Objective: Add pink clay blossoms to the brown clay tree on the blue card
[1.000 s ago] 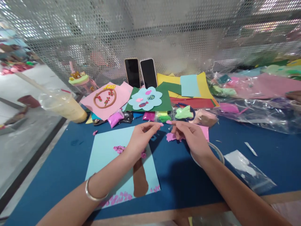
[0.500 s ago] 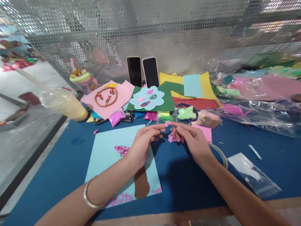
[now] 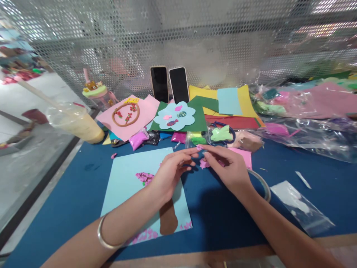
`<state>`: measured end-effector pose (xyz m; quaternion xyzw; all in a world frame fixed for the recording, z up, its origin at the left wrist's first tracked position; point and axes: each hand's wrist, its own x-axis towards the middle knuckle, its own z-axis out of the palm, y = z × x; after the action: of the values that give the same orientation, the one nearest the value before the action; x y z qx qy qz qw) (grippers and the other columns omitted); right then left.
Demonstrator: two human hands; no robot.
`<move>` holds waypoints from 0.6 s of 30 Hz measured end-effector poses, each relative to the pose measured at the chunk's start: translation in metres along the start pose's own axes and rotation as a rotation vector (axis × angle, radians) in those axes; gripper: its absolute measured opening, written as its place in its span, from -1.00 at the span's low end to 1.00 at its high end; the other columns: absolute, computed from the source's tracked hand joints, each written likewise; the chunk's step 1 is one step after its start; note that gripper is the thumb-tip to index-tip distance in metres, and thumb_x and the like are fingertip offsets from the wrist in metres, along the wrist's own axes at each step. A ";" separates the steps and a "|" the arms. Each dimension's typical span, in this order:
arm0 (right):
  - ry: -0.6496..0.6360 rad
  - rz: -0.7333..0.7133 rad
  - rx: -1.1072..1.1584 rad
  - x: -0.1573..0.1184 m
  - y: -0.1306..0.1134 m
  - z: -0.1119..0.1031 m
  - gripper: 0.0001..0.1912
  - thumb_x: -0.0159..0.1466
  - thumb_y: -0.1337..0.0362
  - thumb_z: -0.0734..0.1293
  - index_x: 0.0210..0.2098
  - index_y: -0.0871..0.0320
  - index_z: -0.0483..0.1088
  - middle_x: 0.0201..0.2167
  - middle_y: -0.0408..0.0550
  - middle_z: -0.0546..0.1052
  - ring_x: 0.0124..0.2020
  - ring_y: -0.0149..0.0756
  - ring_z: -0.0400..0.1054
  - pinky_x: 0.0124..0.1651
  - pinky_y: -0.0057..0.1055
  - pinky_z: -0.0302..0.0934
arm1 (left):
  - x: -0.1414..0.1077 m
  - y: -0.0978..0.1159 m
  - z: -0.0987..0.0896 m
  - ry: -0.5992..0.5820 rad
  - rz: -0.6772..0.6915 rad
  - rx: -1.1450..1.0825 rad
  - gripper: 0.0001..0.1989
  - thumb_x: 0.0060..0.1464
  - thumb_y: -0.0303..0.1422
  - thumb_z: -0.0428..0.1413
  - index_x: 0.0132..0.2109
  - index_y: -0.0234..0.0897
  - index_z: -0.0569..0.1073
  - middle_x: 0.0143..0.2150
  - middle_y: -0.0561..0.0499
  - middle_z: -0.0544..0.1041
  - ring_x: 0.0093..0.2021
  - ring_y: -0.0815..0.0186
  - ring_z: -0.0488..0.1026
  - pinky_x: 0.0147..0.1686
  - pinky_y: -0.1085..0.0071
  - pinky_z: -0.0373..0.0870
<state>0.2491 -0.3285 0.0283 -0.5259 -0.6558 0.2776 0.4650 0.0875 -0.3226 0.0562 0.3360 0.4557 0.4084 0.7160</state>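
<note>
A small piece of pink modelling clay (image 3: 199, 147) is pinched between the tips of my two index fingers. My left hand (image 3: 174, 169) reaches over the light blue sheet (image 3: 125, 201), its index finger stretched out to the clay and the other fingers loosely bent. From the other side, my right hand (image 3: 230, 165) meets the clay with its index fingertip, the thumb bent just below. Beneath the right fingers lies a flattened pink clay lump (image 3: 205, 163). The sheet carries a brown trunk (image 3: 168, 219) and pink clay blossoms (image 3: 144, 178), partly covered by my left hand and forearm.
Clay packets (image 3: 138, 139) line the back, below a flower-shaped card (image 3: 178, 116) and two phones (image 3: 159, 85) leaning on the perforated metal panel. A drink cup (image 3: 80, 124) stands tilted at left. A tape roll (image 3: 262, 182) and a clear bag (image 3: 301, 206) lie at right.
My right thumb has come down and forward, nearer the pink clay. My left fingers beneath the index have spread slightly. The clay stays in almost the same spot.
</note>
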 end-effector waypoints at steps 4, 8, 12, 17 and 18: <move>0.052 0.017 0.054 -0.001 -0.002 0.002 -0.73 0.18 0.23 0.31 -0.15 0.14 0.52 -0.52 -0.11 0.48 -0.54 -0.38 0.28 -0.52 -0.47 0.20 | -0.001 0.000 0.001 0.018 0.024 0.039 -0.74 -0.11 -0.48 0.08 -0.25 -0.28 0.60 -0.27 -0.01 0.57 -0.36 0.39 0.40 -0.28 0.44 0.27; 0.113 0.040 0.113 -0.001 -0.002 0.004 -0.81 0.14 0.22 0.35 -0.27 0.15 0.52 -0.54 -0.12 0.46 -0.54 -0.38 0.29 -0.54 -0.47 0.19 | -0.002 0.001 0.002 0.032 0.073 0.128 -0.73 -0.10 -0.50 0.06 -0.25 -0.27 0.60 -0.28 -0.01 0.57 -0.36 0.38 0.38 -0.32 0.45 0.24; 0.122 0.018 0.075 0.000 -0.002 0.003 -0.85 0.13 0.22 0.37 -0.33 0.14 0.51 -0.57 -0.13 0.45 -0.57 -0.40 0.26 -0.55 -0.47 0.17 | -0.004 0.002 0.004 0.035 0.079 0.189 -0.72 -0.09 -0.50 0.05 -0.24 -0.26 0.60 -0.27 -0.01 0.58 -0.36 0.38 0.37 -0.33 0.43 0.23; 0.135 -0.010 0.014 0.001 -0.002 0.003 -0.87 0.15 0.22 0.35 -0.36 0.12 0.50 -0.56 -0.12 0.47 -0.56 -0.38 0.27 -0.54 -0.46 0.17 | -0.004 0.002 0.005 0.032 0.083 0.208 -0.71 -0.09 -0.50 0.04 -0.24 -0.27 0.59 -0.26 -0.02 0.58 -0.34 0.36 0.38 -0.32 0.42 0.23; 0.138 -0.018 0.003 0.000 -0.002 0.003 -0.87 0.15 0.22 0.35 -0.36 0.12 0.50 -0.56 -0.12 0.47 -0.57 -0.38 0.27 -0.54 -0.46 0.17 | -0.004 0.002 0.005 0.031 0.085 0.204 -0.71 -0.09 -0.49 0.04 -0.24 -0.27 0.59 -0.25 -0.03 0.58 -0.33 0.35 0.38 -0.32 0.42 0.23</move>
<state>0.2458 -0.3284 0.0290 -0.5372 -0.6265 0.2376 0.5123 0.0907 -0.3263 0.0616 0.4200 0.4912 0.3948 0.6530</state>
